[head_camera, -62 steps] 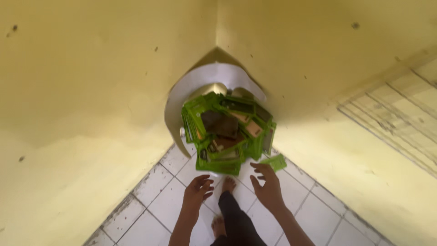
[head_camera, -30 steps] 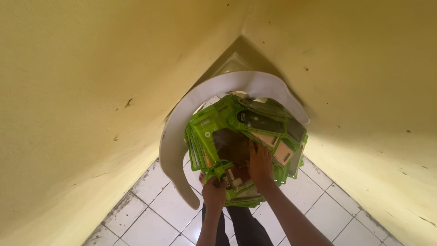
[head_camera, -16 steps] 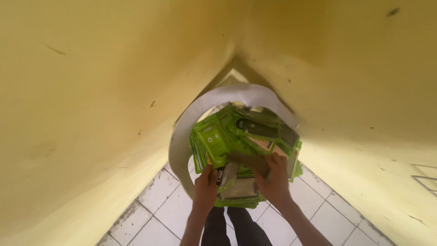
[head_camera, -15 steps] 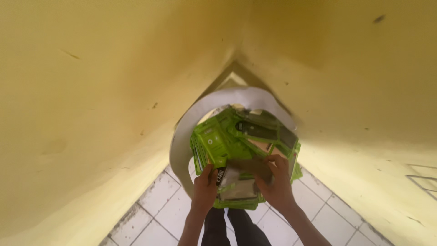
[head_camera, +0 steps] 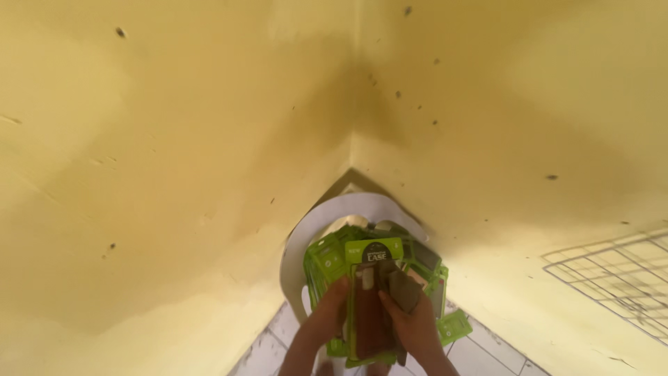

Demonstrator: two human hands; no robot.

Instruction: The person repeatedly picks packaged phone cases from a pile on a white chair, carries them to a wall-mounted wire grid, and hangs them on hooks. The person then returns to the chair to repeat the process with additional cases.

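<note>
Green packet (head_camera: 374, 292) upright between left hand (head_camera: 327, 317), right hand (head_camera: 412, 324), both gripping.

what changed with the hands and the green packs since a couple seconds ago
Both hands, left hand and right hand, rose from beside the pile and took hold of one green blister pack, lifting it upright. The white chair and heap of green packs stayed put.

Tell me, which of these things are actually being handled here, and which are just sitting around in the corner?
In use:
left hand and right hand, together holding up one green packet
pile of green packets in the white plastic chair

Lying about:
single green packet on the tiled floor
wire rack against the yellow wall
</note>
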